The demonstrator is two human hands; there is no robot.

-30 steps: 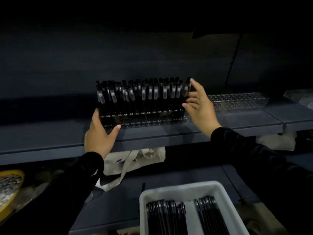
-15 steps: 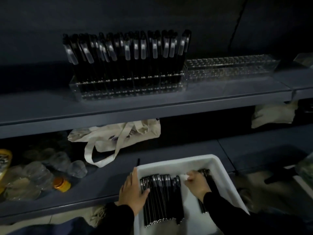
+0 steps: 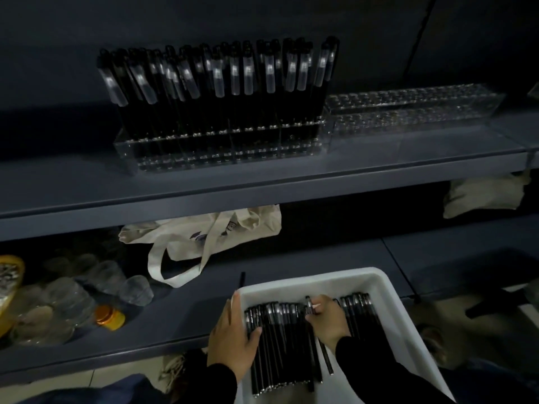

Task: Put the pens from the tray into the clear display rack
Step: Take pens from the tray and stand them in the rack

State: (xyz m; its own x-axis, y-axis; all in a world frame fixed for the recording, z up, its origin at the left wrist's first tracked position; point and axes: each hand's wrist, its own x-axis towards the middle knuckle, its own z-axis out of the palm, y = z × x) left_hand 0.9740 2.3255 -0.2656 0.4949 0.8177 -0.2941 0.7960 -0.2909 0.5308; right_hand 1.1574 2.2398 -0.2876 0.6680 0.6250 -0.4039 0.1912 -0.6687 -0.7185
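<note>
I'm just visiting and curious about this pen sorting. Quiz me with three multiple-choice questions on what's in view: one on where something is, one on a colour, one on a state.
1. Where is the white tray?
A. on the upper shelf
B. below the shelves, in front of the person
C. inside the cloth bag

2. What colour is the lid of the small jar on the lower shelf?
A. orange
B. blue
C. green

3. How is the clear rack on the right?
A. packed with pens
B. lying upside down
C. empty

Answers:
1 B: both hands, left and right, reach down into it.
2 A: the lid shows orange beside the clear cups.
3 C: its holes hold nothing, while the left rack is full of upright pens.
</note>
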